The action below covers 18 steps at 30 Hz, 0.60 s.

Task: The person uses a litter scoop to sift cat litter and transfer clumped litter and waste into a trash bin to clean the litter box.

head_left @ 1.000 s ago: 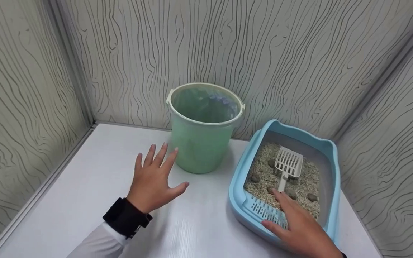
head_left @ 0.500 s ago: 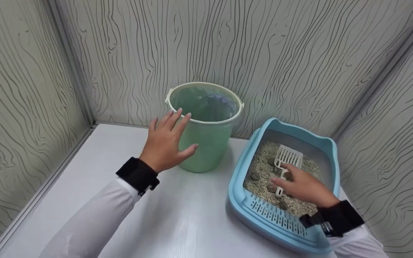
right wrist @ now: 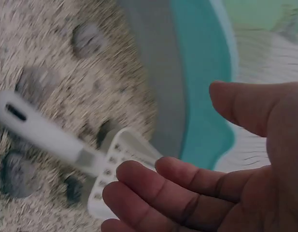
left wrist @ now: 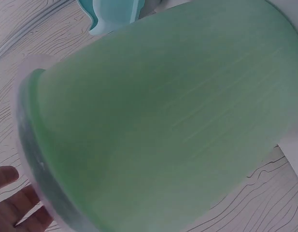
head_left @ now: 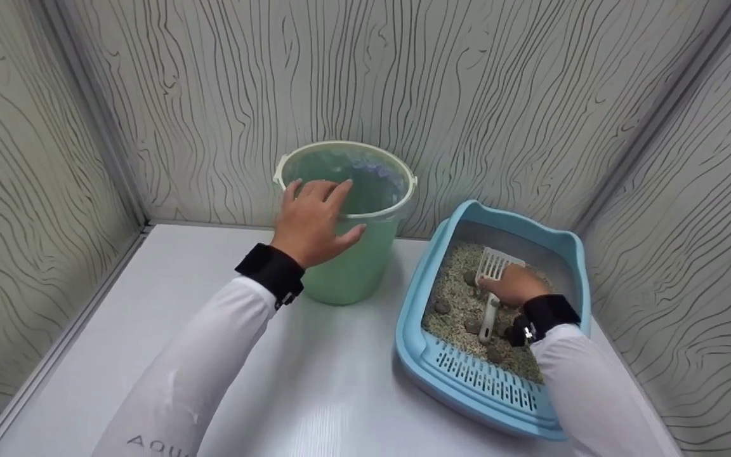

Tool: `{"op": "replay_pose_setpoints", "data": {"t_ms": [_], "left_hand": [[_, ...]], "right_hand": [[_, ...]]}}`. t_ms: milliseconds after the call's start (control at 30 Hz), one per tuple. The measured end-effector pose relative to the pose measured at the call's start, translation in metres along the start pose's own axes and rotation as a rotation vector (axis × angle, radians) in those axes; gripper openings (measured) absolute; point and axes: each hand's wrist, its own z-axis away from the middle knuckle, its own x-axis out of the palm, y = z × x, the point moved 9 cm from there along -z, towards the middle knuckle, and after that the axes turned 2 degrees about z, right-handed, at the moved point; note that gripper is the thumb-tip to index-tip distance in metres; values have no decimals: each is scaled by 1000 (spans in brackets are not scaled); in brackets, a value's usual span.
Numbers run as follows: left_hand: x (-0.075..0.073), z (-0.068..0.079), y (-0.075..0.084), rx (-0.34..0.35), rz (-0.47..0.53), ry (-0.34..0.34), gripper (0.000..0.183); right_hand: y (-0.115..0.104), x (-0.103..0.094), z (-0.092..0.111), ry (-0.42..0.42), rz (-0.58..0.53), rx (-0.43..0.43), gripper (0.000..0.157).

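Wood-grain panel (head_left: pixel 340 70): stands along the far side of the white table (head_left: pixel 327 362).
Blue litter box (head_left: pixel 411 324): sits at the right, its slotted step on the near side.
Green bin (head_left: pixel 362 266): stands upright on the far side, left of the box, with a clear bag (head_left: pixel 375 190) inside its cream rim.
Left hand (head_left: pixel 311 225): has risen from beside the bin's lower wall a second ago to its near left rim; fingers spread wide, holding nothing; contact with the rim cannot be told.
Right hand (head_left: pixel 516 284): has moved from the box's near edge to above the scoop's head; thumb wide of the fingers, gripping nothing; whether it touches cannot be told.
Slotted litter scoop (right wrist: pixel 74 151): lies on the litter as before, head far, handle near.
Dark clumps (head_left: pixel 442 306): lie scattered in the litter around the scoop.
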Motion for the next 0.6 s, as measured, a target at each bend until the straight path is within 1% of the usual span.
{"op": "replay_pose_setpoints", "data": {"t_ms": [67,167,233,300,367,433,600], "left_hand": [[5,-7,5,21,-26,12,71],[12,-15,12,56,-55,42,65],[16,-18,15,72,-64,51,63],[21,-21,18,80,-75,49,62],[26,-23,19,77,-84,28,63],[32,-24,18,66,-91,-7,65],[42,-26,14,33,-114,-94,68]], "right_hand": [[5,7,-6,-8,34,32,48],[12,17,-10,-18,85,71,44],[13,23,-10,-26,111,82,43],[14,29,-10,-36,111,78,43],[16,33,-10,-47,104,86,42],[19,37,-10,-47,102,81,41],[22,41,-14,-9,131,50,43]]}}
